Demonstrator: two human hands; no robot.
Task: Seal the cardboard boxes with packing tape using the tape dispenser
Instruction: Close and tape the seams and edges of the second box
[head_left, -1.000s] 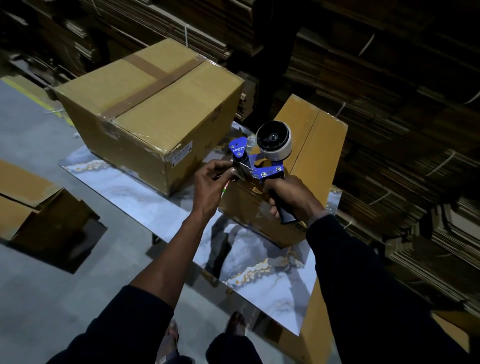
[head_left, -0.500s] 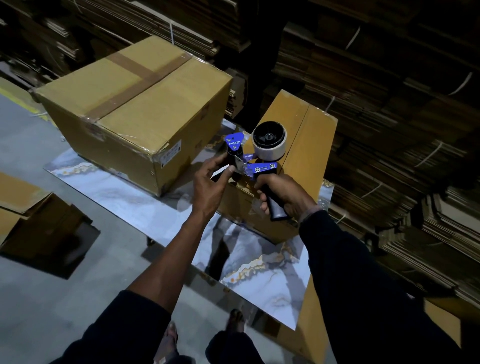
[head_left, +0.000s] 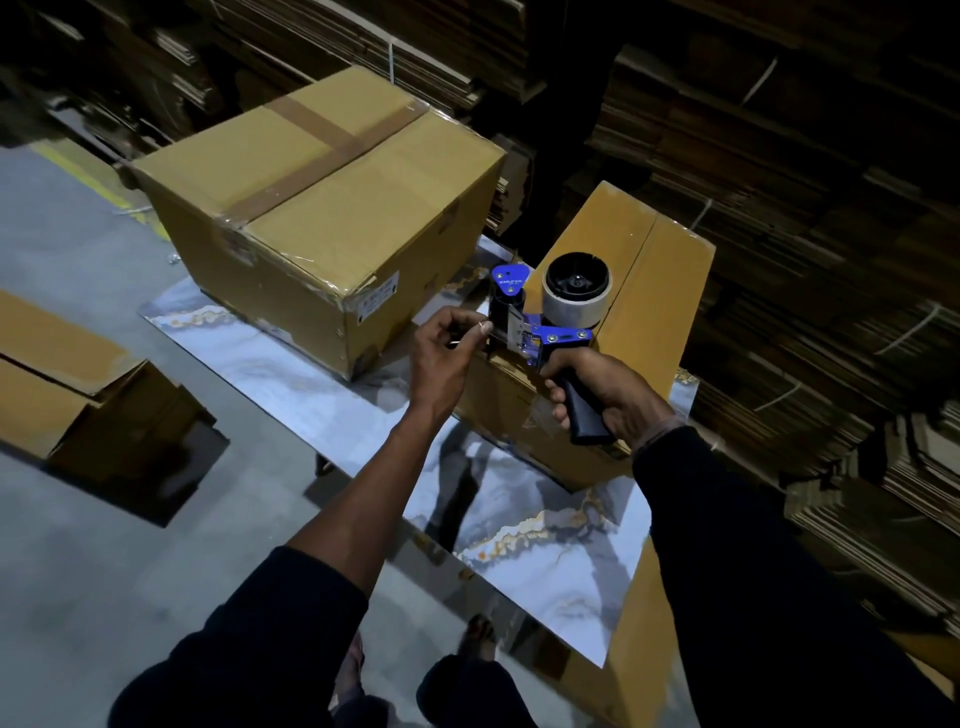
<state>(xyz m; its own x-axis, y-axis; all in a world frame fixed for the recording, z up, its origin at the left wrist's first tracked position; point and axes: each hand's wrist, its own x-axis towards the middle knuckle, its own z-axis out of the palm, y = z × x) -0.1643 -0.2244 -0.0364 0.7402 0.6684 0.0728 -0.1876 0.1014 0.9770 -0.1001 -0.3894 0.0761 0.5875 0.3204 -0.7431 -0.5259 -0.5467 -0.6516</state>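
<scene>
- Since the earlier frame your left hand (head_left: 447, 348) has drawn back a little from the dispenser's front roller, and its thumb and forefinger now pinch the free end of the clear tape there; your right grip on the handle is unchanged.
- Your right hand (head_left: 605, 387) is curled round the black handle of the blue metal tape dispenser (head_left: 540, 322), whose grey roll of packing tape (head_left: 576, 293) sits just above your knuckles.
- Directly under both hands sits the smaller brown cardboard box (head_left: 639, 270), its two top flaps meeting in a seam that runs away from you; whether the dispenser touches its near edge, you cannot tell.
- Beyond and to the left of your left hand stands the large brown cardboard box (head_left: 322, 208), already crossed by a strip of brown tape along its top seam.
- Both boxes rest on the glossy marble-patterned surface (head_left: 545, 530), which extends below your wrists.
- Far left of your left forearm, a flattened brown carton (head_left: 67, 395) lies on the grey floor (head_left: 156, 571).
- Stacks of flat cardboard sheets (head_left: 805, 182) fill the dark space beyond your right hand.
</scene>
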